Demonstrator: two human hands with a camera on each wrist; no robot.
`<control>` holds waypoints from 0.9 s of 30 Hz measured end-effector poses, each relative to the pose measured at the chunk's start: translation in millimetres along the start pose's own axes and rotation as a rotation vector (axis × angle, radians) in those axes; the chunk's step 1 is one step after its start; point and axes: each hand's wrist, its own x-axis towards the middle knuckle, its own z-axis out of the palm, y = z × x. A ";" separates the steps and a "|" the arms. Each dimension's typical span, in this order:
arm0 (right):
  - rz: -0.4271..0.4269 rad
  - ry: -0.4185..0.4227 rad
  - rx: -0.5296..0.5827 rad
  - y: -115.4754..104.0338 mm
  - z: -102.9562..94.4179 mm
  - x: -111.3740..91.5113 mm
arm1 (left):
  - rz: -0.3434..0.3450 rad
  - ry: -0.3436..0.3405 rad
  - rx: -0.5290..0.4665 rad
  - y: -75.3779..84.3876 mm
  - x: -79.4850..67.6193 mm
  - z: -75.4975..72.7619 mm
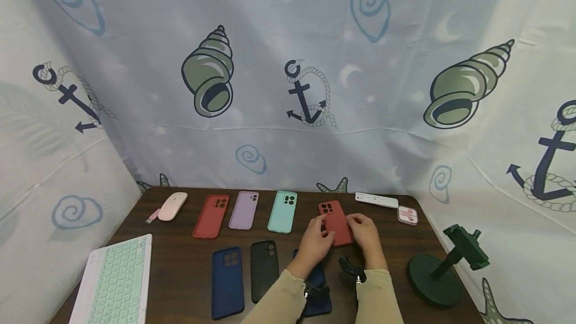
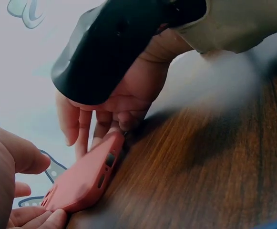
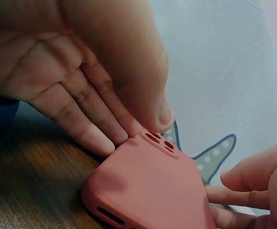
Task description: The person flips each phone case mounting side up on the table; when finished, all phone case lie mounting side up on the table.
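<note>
A red phone case [image 1: 337,224] lies on the dark wooden table with its camera holes toward the far edge. My left hand [image 1: 315,241] touches its left edge with the fingertips; in the right wrist view the left thumb [image 3: 150,95] hangs above the case, apart from the fingers. At the opposite edge my right hand [image 1: 365,234] rests its fingertips against the side. The left wrist view shows the left fingertips [image 2: 43,217] at one side of the case and the right hand [image 2: 138,90] at the other. Neither hand is curled round the case.
Behind stand another red case [image 1: 211,216], a lilac case [image 1: 244,210] and a mint case [image 1: 282,212]. Nearer lie blue [image 1: 228,284] and black [image 1: 264,271] cases, plus a blue one [image 1: 317,289] under my left forearm. A keyboard [image 1: 119,279], mouse [image 1: 173,206], remote [image 1: 375,200] and green stand [image 1: 434,280] flank them.
</note>
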 end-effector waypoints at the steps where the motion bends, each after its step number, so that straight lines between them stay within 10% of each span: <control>1: -0.001 0.004 0.004 -0.6 -0.6 0.2 | 0.001 0.004 0.011 0.2 0.3 0.6; 27: 0.019 -0.090 0.369 -8.8 -5.4 -3.9 | 0.090 -0.011 0.080 2.6 -3.9 -1.5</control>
